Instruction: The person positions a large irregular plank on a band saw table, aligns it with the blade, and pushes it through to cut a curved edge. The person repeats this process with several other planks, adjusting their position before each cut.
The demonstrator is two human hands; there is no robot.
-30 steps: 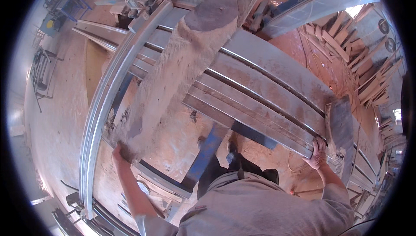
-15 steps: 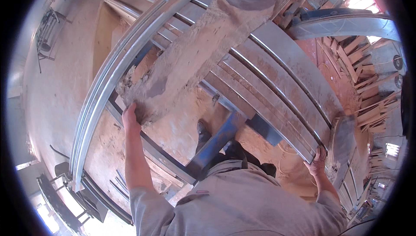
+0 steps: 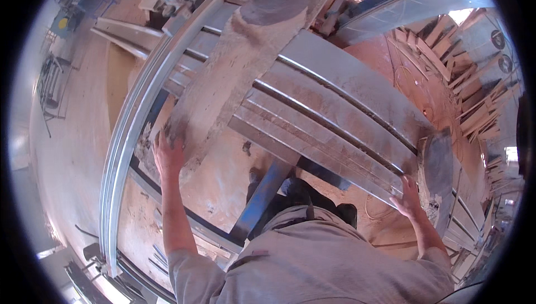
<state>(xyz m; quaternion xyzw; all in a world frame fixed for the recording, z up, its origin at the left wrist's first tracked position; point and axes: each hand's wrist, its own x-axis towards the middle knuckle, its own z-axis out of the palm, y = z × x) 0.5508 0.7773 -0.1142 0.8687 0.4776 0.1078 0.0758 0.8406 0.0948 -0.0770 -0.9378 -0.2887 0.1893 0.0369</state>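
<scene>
A long rough wooden slab (image 3: 223, 75), dusty and with a dark face at its far end, lies slantwise across a grooved metal machine table (image 3: 329, 108). My left hand (image 3: 167, 153) is against the slab's near left end, its fingers stretched out on the dark wood. Part of its contact with the slab is hidden. At the table's near right corner, my right hand (image 3: 409, 195) is closed over the edge, thumb on the near side. Beside it a short, bark-edged wood piece (image 3: 437, 164) stands past the table's end.
Left of the slab runs a long ribbed metal rail (image 3: 128, 120). A blue beam (image 3: 265, 192) passes under the table close to my legs. A grey curved-looking beam (image 3: 413, 5) stands at far right, with a heap of wood offcuts (image 3: 474, 92) beyond. Sawdust covers the floor.
The view has shifted. The table and slab have moved nearer and leftward over the blue beam. My left hand has gone from the slab's corner to flatter on its end; my right hand stays at the table edge.
</scene>
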